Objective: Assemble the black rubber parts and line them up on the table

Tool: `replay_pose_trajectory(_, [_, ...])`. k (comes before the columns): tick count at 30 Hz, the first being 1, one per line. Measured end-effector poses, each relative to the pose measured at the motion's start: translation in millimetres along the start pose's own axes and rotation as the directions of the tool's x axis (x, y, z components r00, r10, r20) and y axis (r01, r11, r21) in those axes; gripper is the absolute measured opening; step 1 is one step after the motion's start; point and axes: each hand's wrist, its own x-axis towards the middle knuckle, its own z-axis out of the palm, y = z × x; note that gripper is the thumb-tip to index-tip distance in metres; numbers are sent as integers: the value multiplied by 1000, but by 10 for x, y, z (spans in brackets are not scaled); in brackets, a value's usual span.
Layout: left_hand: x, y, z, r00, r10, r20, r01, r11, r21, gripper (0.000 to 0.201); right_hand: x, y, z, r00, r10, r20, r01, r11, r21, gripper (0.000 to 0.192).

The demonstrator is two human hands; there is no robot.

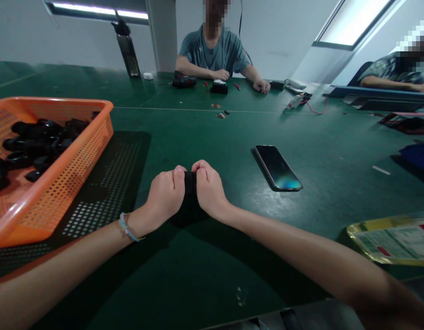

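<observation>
Black and small, a plastic part (190, 183) sits pinched between the person's two fists at the near middle of the green table (205, 137). The left hand (165, 195) is curled tight, its thumb pressed on the part's left side; a pale blue bracelet (127, 228) circles that wrist. The right hand (207, 188) is likewise closed, fingers folded under and thumb laid on the part's right side, so both hands grip it and nearly touch each other above it. What shape the part has cannot be told, since the fists cover most of it.

To the left stands an orange mesh basket (61, 183) holding a heap of black ring-like parts (36, 142). A dark phone (277, 167) lies face up just right of the hands. At the near right edge lies a yellow-rimmed printed sheet (394, 238). On the far side, another person (217, 52) sits with hands resting on the table beside a black tool (183, 82), and a dark bottle (127, 50) stands far left.
</observation>
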Motion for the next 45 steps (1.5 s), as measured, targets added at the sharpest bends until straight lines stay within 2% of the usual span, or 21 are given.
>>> replay_pose_trajectory(7, [-4,-33,-12,991,133,-29,-126,975,185,49,4,-7,0,995,98,21,-99,994,49,21])
replay_pose_trajectory(12, [-10,-49,-31,971,233,-46,-215,946,243,49,11,41,30,992,110,68,-117,987,115,26])
replay_pose_trajectory(18, [-12,-70,-62,956,293,-19,-278,923,267,50,27,45,35,971,196,136,-206,977,58,30])
replay_pose_trajectory(21, [1,-89,-50,965,260,-27,-251,949,190,49,40,30,6,987,114,116,-119,992,39,28])
replay_pose_trajectory(25, [23,-86,11,993,107,-56,-113,987,-117,47,73,13,-62,994,-109,22,111,987,-114,23])
replay_pose_trajectory(28, [29,-66,61,997,-73,8,71,940,-335,51,82,20,-102,949,-314,22,309,917,-253,24])
replay_pose_trajectory(31, [27,-59,93,987,-152,45,157,902,-402,56,62,38,-100,905,-424,42,414,852,-320,26])
replay_pose_trajectory(34, [14,-75,105,993,-120,-18,107,937,-334,54,18,42,-74,924,-383,5,362,871,-332,27])
replay_pose_trajectory(39, [-38,-77,81,991,27,-135,-39,995,-91,48,-66,-14,-65,960,-281,-14,267,927,-264,22])
replay_pose_trajectory(45, [-105,-15,8,979,150,-138,-149,989,16,44,-134,-72,-96,977,-211,-9,209,972,-107,15])
